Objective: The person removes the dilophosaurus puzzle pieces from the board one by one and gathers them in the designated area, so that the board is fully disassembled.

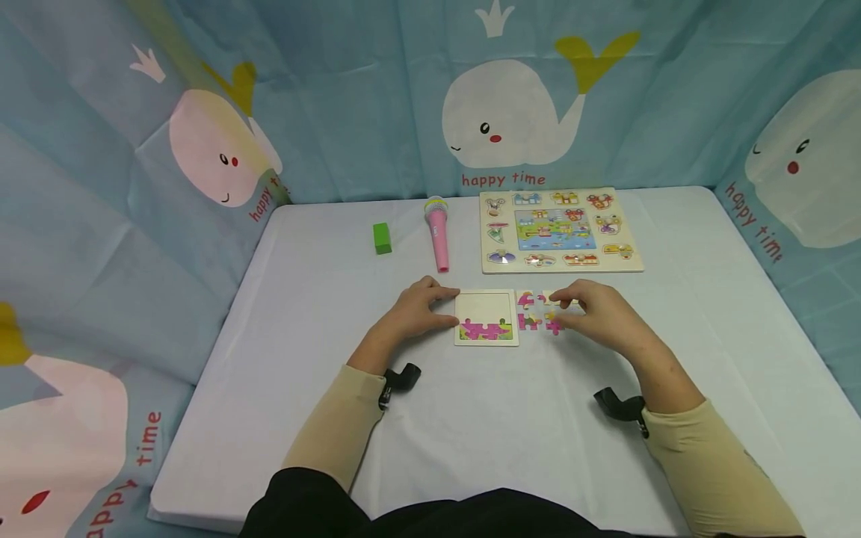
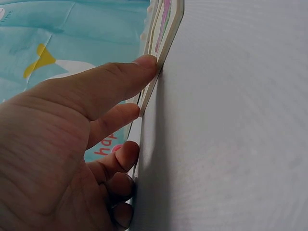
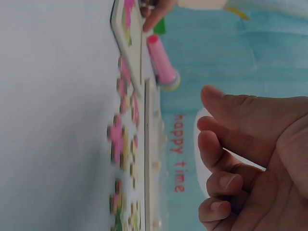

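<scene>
Your left hand [image 1: 422,308] spreads thumb and index against the 9 o'clock edge of the puzzle board [image 1: 484,305]; your right hand [image 1: 595,314], fingers bent and empty, hovers by loose pieces [image 1: 529,323] at the board's 3 o'clock; sweeping low could scatter them

1. Frame [image 1: 486,305]: pale cream, pink-and-green bottom row
2. Pieces [image 1: 529,322]: super pink, bits of green
3. Mic [image 1: 439,243]: also pink
4. Block [image 1: 382,239]: just plain green
5. Board [image 1: 628,266]: cream, multicoloured pics
6. Curtain [image 1: 377,112]: light blue, whale print, red lettering
</scene>
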{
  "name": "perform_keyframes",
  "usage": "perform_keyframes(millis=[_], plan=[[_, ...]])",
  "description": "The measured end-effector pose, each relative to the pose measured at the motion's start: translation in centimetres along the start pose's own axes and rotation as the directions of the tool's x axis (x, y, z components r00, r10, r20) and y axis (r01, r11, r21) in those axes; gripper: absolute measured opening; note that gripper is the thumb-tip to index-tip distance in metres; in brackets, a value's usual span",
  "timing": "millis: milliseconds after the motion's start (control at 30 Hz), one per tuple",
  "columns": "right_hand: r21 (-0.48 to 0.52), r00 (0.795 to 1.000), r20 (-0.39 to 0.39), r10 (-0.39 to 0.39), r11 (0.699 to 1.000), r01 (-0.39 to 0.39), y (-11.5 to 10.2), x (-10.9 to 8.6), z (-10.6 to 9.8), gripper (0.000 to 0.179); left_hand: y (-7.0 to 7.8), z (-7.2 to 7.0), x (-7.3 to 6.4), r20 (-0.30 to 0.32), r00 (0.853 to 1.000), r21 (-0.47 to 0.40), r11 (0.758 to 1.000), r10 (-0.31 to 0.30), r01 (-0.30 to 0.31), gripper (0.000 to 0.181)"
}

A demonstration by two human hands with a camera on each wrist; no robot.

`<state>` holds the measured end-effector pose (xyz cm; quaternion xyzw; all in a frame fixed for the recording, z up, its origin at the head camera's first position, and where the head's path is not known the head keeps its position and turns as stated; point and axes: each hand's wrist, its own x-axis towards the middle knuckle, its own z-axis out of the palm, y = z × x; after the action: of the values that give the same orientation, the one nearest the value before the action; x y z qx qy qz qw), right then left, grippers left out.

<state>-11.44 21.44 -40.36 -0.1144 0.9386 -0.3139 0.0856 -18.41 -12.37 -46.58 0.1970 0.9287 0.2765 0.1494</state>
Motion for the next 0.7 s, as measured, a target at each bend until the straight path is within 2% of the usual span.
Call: perform_keyframes(millis=[200, 500, 700], plan=[[0.025, 0.997, -0.004, -0.078, 0.997, 0.078, -1.6, 0.9, 0.8, 0.036, 0.1, -0.1, 0.0, 0.005, 1.0, -0.003, 1.0, 0.003, -0.003, 0.063], [0.022, 0.99, 0.037, -0.134, 0.991, 0.133, -4.0, 2.5, 1.3, 0.039, 0.1, -0.1, 0.0, -0.001, 1.0, -0.003, 1.0, 0.01, -0.01, 0.063], [0.029, 0.981, 0.062, -0.183, 0.983, 0.181, -5.9, 3.6, 2.4, 0.04, 0.1, -0.2, -0.1, 0.006, 1.0, 0.009, 1.0, 0.008, -0.008, 0.063]])
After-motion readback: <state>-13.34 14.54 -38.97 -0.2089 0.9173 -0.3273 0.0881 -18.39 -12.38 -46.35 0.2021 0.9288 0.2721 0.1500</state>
